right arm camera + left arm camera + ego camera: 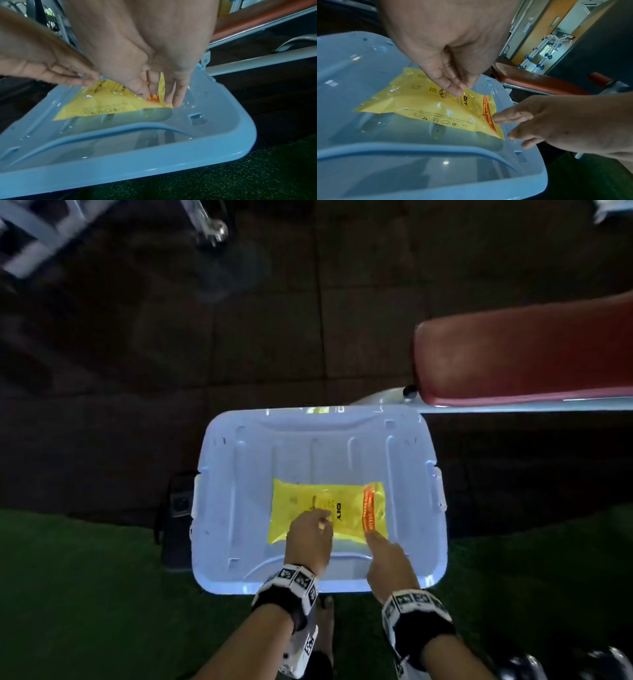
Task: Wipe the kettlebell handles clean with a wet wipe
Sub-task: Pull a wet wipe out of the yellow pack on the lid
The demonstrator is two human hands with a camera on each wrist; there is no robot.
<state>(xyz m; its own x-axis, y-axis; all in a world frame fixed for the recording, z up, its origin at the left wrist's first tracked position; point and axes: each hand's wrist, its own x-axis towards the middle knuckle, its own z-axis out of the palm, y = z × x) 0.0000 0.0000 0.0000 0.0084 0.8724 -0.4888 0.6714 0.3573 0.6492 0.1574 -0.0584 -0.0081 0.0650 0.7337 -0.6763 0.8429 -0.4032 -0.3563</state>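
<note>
Artificial turf (pixel 85 594): lying green along the near edge, under the near side of the bin.
Left hand (pixel 310 537): reaching over the near-middle of the pack, fingertips (pixel 453 90) and thumb drawn together just at the film; impossible to tell whether pinching a tab or only touching.
Right hand (pixel 388 563): lying flat with fingers straight and slightly spread, tips (pixel 171 100) pressing on the pack's right end at the orange stripe, outermost finger resting on the lid beside it.
Wet wipe pack (pixel 329 510): showing as a flat yellow plastic pouch, glossy and lightly wrinkled, with dark print, a row of small icons along its near edge and an orange stripe with pale lettering across its right end.
Pack position: lying flat on the recessed lid, slightly right of centre and toward the near half, under both hands' fingertips.
Bin lid (pixel 239 474): appearing pale blue, translucent, ribbed, with a raised rim and side latches, closing a storage bin.
Dark case (pixel 176 508): sitting against the bin's left side, partly hidden.
Bench pad (pixel 513 357): extending red-brown from the right, beyond the bin's far right corner, on a pale metal frame.
Dark floor tiles (pixel 239 337): spreading beyond the bin.
Pale rack (pixel 34 234): standing at far left, blurred.
</note>
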